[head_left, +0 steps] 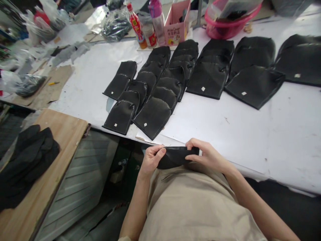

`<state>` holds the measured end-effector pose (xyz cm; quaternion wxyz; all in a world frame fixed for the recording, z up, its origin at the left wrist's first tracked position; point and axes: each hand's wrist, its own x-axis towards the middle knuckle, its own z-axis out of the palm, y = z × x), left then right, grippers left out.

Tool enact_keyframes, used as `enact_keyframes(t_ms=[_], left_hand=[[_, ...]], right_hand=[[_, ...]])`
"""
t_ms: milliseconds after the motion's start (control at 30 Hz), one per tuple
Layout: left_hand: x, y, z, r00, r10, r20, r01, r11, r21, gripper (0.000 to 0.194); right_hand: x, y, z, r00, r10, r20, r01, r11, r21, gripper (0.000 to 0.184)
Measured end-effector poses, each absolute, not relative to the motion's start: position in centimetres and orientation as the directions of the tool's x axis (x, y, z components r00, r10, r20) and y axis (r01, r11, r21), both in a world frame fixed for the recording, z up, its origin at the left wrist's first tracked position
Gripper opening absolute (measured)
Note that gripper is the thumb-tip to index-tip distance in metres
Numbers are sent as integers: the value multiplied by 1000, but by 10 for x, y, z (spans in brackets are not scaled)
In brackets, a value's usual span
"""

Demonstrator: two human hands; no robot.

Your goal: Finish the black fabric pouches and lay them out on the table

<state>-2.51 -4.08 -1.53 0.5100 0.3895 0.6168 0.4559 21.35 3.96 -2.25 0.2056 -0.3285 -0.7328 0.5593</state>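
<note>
A black leather-like piece (173, 158) is stretched between my hands, close to my body at the table's front edge. My left hand (153, 158) pinches its left end, thumb on top. At the other end, my right hand (200, 150) grips it between thumb and fingers. Beyond them on the white table lie overlapping rows of similar black pieces (152, 113), several bearing a small pale sticker. A larger black piece (254, 85) rests farther right, beside another stack (210, 77).
Along the back stand a red-labelled bottle (136, 26), a jar (149, 35), a purple-capped bottle (156, 20), a pink box (176, 25) and a pink basin (225, 25). Black cloth (27, 160) lies on a wooden board (67, 129) at left. Plastic bags (45, 23) fill the far left.
</note>
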Motion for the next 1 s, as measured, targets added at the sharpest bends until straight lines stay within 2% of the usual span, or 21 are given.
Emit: enact_keyframes(t_ms=[133, 333, 567, 1000], left_hand=[[-27, -41, -19, -205, 943, -261, 0, 266, 964, 42], [-26, -42, -27, -262, 939, -221, -12, 226, 974, 43], [-24, -42, -32, -327, 917, -227, -57, 221, 974, 43], [-26, -46, -34, -268, 937, -223, -145, 189, 971, 30]], right_hand=[[213, 40, -22, -671, 741, -3, 168, 149, -975, 17], [207, 37, -25, -583, 812, 7, 31, 30, -999, 15], [203, 36, -31, -556, 830, -44, 34, -29, -999, 17], [200, 35, -34, -509, 853, -118, 29, -120, -992, 23]])
